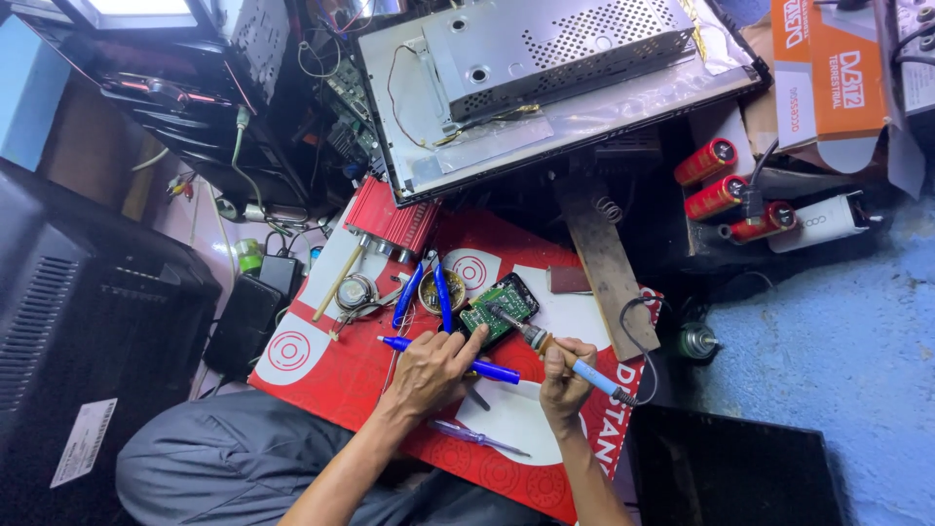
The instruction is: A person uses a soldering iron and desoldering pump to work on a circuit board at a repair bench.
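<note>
Holding a soldering iron (570, 362) by its blue handle, the right hand (567, 385) has its fingers clenched around the grip, metal tip angled up-left and touching the small green circuit board (499, 309). Board sits in a black frame on the red-and-white printed mat (321, 375), just above both hands. Left hand (431, 370) rests beside the board's lower-left edge, fingertips pressing toward it; fingers are curled over a blue pen-like tool (492, 371) that lies across the mat under the hand, cannot tell if it is truly gripped or just covered. Iron's cord (638, 326) loops up to the right of the right hand.

Around them: two more blue pens (440, 292) lying upright just left of the board, a round brass-coloured tin (450, 290) touching them, a wooden stick (338, 282) further left, a clear-handled small tool (477, 436) below the left hand. Red finned metal part (390, 222) at the mat's top edge. Worn wooden plank (604, 263) right of the board. Three red cylindrical capacitors (716, 195) well apart at upper right, near an orange cardboard box (828, 68). Opened monitor back with perforated metal shield (555, 44) at top. Dark TV casing (88, 321) on the left. Person's grey-trousered knee (234, 458) at bottom.
</note>
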